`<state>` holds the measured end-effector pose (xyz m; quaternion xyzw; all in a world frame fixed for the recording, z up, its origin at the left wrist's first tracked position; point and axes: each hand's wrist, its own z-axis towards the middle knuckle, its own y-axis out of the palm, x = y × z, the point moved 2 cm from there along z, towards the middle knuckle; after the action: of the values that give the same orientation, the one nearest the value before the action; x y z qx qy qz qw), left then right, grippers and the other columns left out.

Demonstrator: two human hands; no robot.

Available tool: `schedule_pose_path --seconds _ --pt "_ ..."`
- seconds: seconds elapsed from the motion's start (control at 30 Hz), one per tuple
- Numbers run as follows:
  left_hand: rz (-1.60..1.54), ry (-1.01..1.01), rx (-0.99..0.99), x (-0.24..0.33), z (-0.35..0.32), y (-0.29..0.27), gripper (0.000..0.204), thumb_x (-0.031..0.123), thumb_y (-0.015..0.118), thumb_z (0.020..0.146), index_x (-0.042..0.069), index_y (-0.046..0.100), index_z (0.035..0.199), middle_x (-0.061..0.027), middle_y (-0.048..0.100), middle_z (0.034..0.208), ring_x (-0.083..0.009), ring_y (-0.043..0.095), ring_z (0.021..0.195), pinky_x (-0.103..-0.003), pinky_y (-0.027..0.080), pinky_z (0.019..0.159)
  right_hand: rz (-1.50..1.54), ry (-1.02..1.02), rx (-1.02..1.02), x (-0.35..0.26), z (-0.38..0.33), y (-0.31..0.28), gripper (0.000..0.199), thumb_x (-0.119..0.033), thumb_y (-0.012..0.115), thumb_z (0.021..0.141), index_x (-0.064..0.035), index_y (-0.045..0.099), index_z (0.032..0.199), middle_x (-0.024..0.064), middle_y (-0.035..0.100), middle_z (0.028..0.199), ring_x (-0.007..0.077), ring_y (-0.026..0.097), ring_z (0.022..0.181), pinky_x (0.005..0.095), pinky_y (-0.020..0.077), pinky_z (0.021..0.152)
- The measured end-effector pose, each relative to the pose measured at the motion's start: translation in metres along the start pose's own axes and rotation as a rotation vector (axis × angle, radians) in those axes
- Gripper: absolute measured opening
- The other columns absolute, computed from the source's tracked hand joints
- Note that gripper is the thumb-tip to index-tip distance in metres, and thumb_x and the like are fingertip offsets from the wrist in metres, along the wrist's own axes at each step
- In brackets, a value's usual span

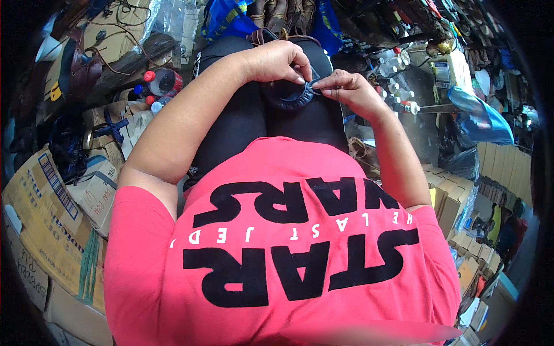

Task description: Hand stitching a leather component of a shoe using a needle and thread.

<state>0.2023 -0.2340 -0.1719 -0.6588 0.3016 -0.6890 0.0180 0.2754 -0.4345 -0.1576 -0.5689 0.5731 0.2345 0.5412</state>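
Note:
A dark blue, curved leather piece [291, 98] with a gathered edge lies on my lap over black trousers [242, 124]. My left hand [277, 60] pinches its upper edge with thumb and fingertips. My right hand [346, 86] grips the same piece from the right, fingertips meeting the left hand's at a small flap. Both forearms reach out over my red printed shirt [277, 248].
Cardboard boxes [52, 207] pile up at the left. Small bottles with red caps [161, 81] stand left of my knee, and white bottles [398, 86] stand at the right. A blue plastic bag [479, 118] and stacked boxes [456, 202] fill the right side. Shoes [283, 14] lie ahead.

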Motion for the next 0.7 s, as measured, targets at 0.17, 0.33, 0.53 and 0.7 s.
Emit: schedule_pose_path --seconds 0.17,0.33,0.53,0.7 --pt "-0.008 -0.025 -0.051 -0.001 0.004 -0.003 0.018 0.007 0.072 0.076 0.007 0.072 0.094 -0.0043 0.059 0.086 -0.0156 0.059 0.084 -0.027 0.048 0.077 -0.111 -0.016 0.208 -0.01 -0.012 0.013 0.019 -0.004 0.069 0.08 -0.0075 0.072 0.099 0.0008 0.059 0.082 0.0102 0.056 0.08 0.0241 0.0441 0.073" --pt "-0.03 -0.024 -0.066 -0.005 0.001 -0.002 0.017 0.008 0.072 0.076 0.007 0.072 0.093 -0.0043 0.059 0.085 -0.0155 0.059 0.084 -0.027 0.048 0.077 -0.561 0.015 0.214 -0.051 -0.02 0.015 0.018 -0.006 0.07 0.079 -0.0076 0.071 0.097 0.0 0.054 0.072 0.0092 0.053 0.074 0.0249 0.043 0.066" --pt "-0.04 -0.04 -0.067 -0.002 0.003 -0.004 0.017 0.009 0.072 0.077 0.007 0.072 0.093 -0.0042 0.059 0.085 -0.0154 0.059 0.084 -0.028 0.048 0.078 -0.263 0.005 0.195 -0.016 -0.01 0.007 0.017 0.001 0.064 0.082 -0.0067 0.071 0.096 -0.001 0.051 0.079 0.0085 0.051 0.076 0.0231 0.0423 0.069" --pt "-0.042 -0.017 -0.048 -0.004 0.002 -0.002 0.016 0.008 0.072 0.076 0.007 0.072 0.092 -0.0043 0.059 0.085 -0.0155 0.059 0.084 -0.027 0.048 0.077 0.0 0.005 0.065 -0.001 0.001 0.002 0.016 0.003 0.064 0.081 -0.0057 0.07 0.094 -0.0009 0.055 0.087 0.0098 0.052 0.087 0.0231 0.0418 0.078"
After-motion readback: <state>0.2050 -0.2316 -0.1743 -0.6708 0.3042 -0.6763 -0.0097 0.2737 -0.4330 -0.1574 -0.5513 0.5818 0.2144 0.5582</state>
